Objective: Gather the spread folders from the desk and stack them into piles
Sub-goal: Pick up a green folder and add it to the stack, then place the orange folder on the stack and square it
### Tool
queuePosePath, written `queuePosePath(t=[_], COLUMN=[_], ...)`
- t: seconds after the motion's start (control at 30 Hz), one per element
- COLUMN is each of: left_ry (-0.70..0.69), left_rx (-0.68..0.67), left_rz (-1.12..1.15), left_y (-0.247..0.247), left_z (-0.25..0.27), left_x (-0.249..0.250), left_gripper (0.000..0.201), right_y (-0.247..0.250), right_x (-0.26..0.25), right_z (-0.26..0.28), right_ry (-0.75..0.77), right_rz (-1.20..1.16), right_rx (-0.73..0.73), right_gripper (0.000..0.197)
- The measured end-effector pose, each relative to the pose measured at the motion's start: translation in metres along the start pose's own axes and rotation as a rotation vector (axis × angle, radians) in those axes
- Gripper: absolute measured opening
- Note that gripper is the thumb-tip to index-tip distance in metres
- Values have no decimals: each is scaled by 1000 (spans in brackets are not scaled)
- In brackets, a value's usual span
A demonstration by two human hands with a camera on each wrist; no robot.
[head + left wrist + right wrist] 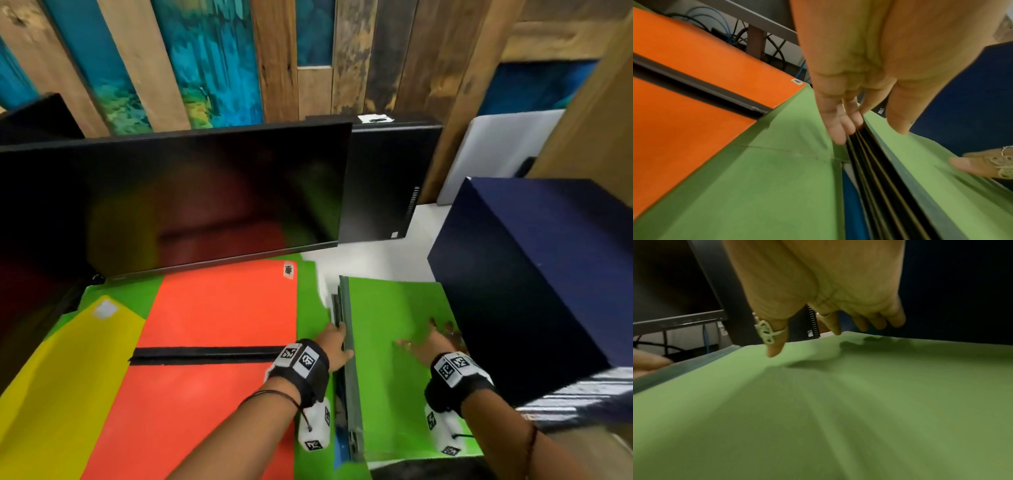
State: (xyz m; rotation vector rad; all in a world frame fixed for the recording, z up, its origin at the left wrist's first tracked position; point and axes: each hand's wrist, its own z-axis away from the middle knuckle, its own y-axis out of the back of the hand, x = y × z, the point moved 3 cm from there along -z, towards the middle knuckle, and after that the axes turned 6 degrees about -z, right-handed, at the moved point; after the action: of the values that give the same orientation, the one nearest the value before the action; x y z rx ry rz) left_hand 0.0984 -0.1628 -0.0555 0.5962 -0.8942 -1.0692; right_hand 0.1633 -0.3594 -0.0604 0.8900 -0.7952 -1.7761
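A pile of folders with a green folder (pixel 394 318) (pixel 941 162) (pixel 838 402) on top lies at the right of the desk. Its dark layered edges (pixel 351 394) (pixel 879 178) face left. My left hand (pixel 337 337) (pixel 849 116) presses straight fingers against those edges, thumb over the green top. My right hand (pixel 431 337) (pixel 836 331) lies spread and open on the green top, close to the navy box. An orange folder (pixel 219 308) (pixel 694 56) with a black strip lies left of the pile, over another green folder (pixel 308 298) (pixel 777 178). A yellow folder (pixel 68 359) lies at the far left.
A dark monitor (pixel 171 198) overhangs the back of the orange folder. A black computer tower (pixel 376 185) stands behind the pile. A navy box (pixel 534 274) rises right beside my right hand. A blue folder edge (pixel 339 448) peeks from under the pile.
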Motion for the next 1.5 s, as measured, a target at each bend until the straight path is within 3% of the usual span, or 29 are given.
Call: queuePosePath(t=[0.03, 0.13, 0.23, 0.33, 0.43, 0.5, 0.57, 0.63, 0.73, 0.83, 0.9, 1.0, 1.1, 1.17, 1.27, 1.37, 1.43, 1.5], left_ry=[-4, 2, 2, 42, 239, 453, 690, 875, 1008, 960, 871, 727, 538, 434, 279, 242, 287, 280], left_rx=[-26, -83, -114, -6, 273, 397, 469, 500, 486, 499, 580, 793, 978, 1031, 1115, 1184, 1197, 1059], left_rz=[-45, -124, -54, 34, 42, 79, 128, 195, 310, 429, 491, 525, 565, 539, 619, 668, 781, 1057], left_y=[1, 4, 10, 23, 45, 55, 57, 50, 34, 18, 13, 17, 34, 48, 78, 105, 115, 117], left_z=[-1, 1, 8, 17, 36, 58, 84, 110, 138, 144, 144, 148, 158, 159, 160, 154, 146, 136], left_x=[-1, -8, -21, -51, -106, -153, -198, -232, -263, -279, -279, -277, -268, -259, -239, -221, -208, -190], left_gripper=[72, 72, 61, 59, 60, 61, 61, 63, 84, 93, 70, 38, 31, 38, 43, 45, 53, 76], right_y=[-6, -15, -16, -13, -14, -15, -21, -32, -61, -101, -121, -128, -116, -106, -97, -89, -82, -75], right_x=[-1, -6, -11, -19, -33, -55, -84, -117, -158, -179, -179, -171, -170, -175, -187, -191, -189, -185], right_z=[-1, 14, 15, 17, 22, 32, 45, 67, 90, 95, 94, 92, 99, 105, 115, 124, 131, 142], right_ry=[37, 118, 101, 59, 71, 188, 429, 680, 809, 782, 717, 672, 732, 782, 938, 1025, 1056, 1083], right_rz=[21, 129, 216, 259, 289, 285, 171, 46, -25, 115, 295, 349, 376, 394, 385, 184, -3, -135], right_rx=[-65, -169, -206, -254, -207, -123, -33, -41, -169, -301, -336, -314, -245, -147, -31, -104, -165, -256], right_gripper=[128, 119, 123, 122, 117, 106, 87, 65, 56, 91, 114, 122, 117, 106, 65, 40, 38, 58])
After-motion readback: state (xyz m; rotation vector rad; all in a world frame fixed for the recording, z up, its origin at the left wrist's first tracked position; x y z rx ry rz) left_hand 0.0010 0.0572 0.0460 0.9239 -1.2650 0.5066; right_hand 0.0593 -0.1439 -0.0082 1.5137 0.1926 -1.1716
